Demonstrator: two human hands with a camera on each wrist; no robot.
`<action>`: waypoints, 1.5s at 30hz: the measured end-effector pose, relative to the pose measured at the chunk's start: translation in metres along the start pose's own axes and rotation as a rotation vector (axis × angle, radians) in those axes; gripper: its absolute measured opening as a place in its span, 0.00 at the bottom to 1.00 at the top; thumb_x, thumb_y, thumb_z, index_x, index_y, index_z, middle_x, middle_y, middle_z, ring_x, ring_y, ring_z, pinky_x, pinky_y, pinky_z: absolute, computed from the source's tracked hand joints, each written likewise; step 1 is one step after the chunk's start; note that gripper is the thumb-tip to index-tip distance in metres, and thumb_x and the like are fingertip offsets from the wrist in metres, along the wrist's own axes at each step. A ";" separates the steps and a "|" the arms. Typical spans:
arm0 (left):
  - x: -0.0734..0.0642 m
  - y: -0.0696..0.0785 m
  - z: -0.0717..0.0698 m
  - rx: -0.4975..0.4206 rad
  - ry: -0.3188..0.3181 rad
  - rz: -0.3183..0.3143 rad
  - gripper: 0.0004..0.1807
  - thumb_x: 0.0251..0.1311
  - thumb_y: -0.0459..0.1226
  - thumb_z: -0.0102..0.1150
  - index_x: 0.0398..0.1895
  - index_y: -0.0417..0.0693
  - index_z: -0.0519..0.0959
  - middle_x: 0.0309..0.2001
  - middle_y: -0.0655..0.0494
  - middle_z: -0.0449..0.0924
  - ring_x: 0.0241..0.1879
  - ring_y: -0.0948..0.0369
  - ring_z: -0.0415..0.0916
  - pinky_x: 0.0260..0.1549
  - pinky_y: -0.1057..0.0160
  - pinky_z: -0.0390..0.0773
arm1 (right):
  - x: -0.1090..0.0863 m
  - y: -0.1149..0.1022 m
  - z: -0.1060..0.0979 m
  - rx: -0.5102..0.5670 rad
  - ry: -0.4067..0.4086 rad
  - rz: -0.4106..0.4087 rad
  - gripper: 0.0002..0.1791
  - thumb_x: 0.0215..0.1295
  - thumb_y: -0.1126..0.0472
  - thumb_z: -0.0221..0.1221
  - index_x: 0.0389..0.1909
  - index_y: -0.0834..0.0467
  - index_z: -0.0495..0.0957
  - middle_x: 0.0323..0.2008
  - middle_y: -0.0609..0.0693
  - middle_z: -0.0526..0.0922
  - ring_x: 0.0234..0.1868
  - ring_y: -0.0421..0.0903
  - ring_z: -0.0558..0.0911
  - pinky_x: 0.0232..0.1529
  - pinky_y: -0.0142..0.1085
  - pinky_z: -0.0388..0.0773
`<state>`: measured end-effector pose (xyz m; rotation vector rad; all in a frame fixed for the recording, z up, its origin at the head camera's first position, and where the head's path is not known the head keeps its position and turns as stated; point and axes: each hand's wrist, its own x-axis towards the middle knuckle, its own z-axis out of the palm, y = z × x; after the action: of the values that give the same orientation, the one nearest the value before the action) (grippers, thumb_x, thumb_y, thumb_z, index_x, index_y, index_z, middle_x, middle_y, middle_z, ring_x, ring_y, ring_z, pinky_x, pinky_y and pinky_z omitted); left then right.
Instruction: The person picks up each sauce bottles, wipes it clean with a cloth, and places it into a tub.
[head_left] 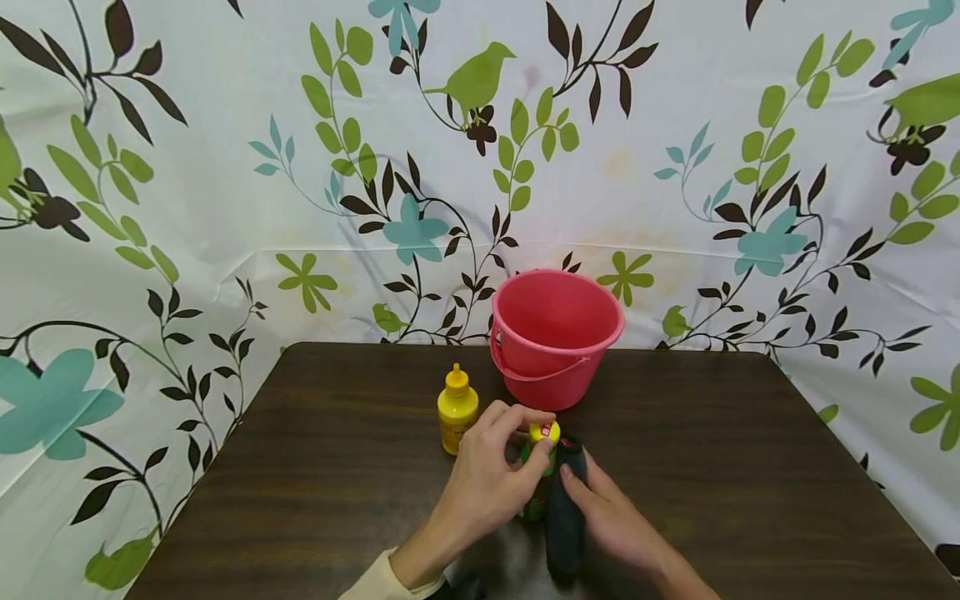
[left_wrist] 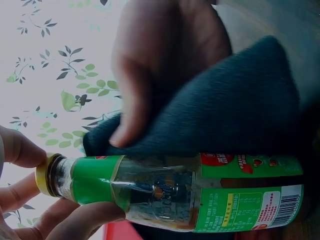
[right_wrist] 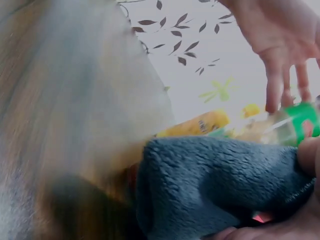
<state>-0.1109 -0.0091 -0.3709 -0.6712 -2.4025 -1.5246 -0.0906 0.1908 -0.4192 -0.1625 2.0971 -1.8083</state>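
While the left hand [head_left: 491,467] pinches the yellow cap [head_left: 545,432] and neck of a clear glass bottle with green printed labels [left_wrist: 162,195], the right hand [head_left: 618,517] grips a folded dark grey-blue plush cloth [head_left: 565,525]. Left thumb and fingers are bent in around the bottle's top, little gap left. Right fingers wrap the cloth, thumb lying along its upper part. Cloth runs lengthwise along the bottle's side, right up against it; cannot tell how hard it presses. Bottle is roughly upright in the head view, between the two hands, near the front middle of the dark brown wood-grain tabletop [head_left: 337,467]; hands and cloth cover part of it, so cannot tell if its base touches down. Left wrist view shows a red patch and a barcode on its lower label.

Yellow plastic squeeze bottle with a pointed nozzle [head_left: 457,404] stands upright just beyond the left hand. Pink plastic bucket [head_left: 558,387] sits farther back, near the tabletop's far edge, handle hanging down its front. Behind: white fabric backdrop [head_left: 225,167] printed with green birds, leaves and blue flowers. Cream sleeve [head_left: 382,579] on the left arm.
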 end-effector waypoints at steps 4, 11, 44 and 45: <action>0.000 0.001 0.000 0.012 0.004 0.017 0.15 0.63 0.38 0.69 0.53 0.60 0.87 0.41 0.67 0.78 0.39 0.69 0.78 0.34 0.68 0.81 | -0.009 -0.016 0.004 0.051 0.059 -0.050 0.33 0.85 0.42 0.44 0.83 0.49 0.52 0.80 0.55 0.60 0.78 0.54 0.62 0.73 0.48 0.69; 0.000 0.001 0.000 0.072 0.025 0.054 0.14 0.63 0.39 0.69 0.51 0.61 0.87 0.38 0.68 0.77 0.31 0.69 0.70 0.31 0.71 0.73 | -0.023 -0.043 0.002 0.178 0.149 -0.174 0.29 0.87 0.45 0.42 0.78 0.57 0.57 0.60 0.56 0.73 0.54 0.44 0.81 0.50 0.38 0.84; -0.002 0.007 -0.001 0.127 0.095 0.166 0.15 0.60 0.35 0.75 0.50 0.52 0.88 0.51 0.57 0.81 0.33 0.62 0.79 0.36 0.70 0.86 | -0.026 -0.055 -0.002 0.177 0.264 -0.291 0.31 0.87 0.45 0.39 0.86 0.41 0.49 0.83 0.47 0.54 0.75 0.35 0.66 0.63 0.29 0.77; -0.002 0.007 -0.002 0.099 0.092 0.171 0.15 0.60 0.34 0.75 0.51 0.51 0.88 0.53 0.57 0.82 0.35 0.62 0.80 0.37 0.68 0.87 | -0.027 -0.055 -0.002 0.172 0.257 -0.281 0.31 0.87 0.44 0.39 0.86 0.39 0.49 0.83 0.47 0.54 0.74 0.35 0.67 0.62 0.30 0.78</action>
<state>-0.1058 -0.0085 -0.3649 -0.7474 -2.2717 -1.3302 -0.0749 0.1921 -0.3603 -0.1962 2.1613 -2.2728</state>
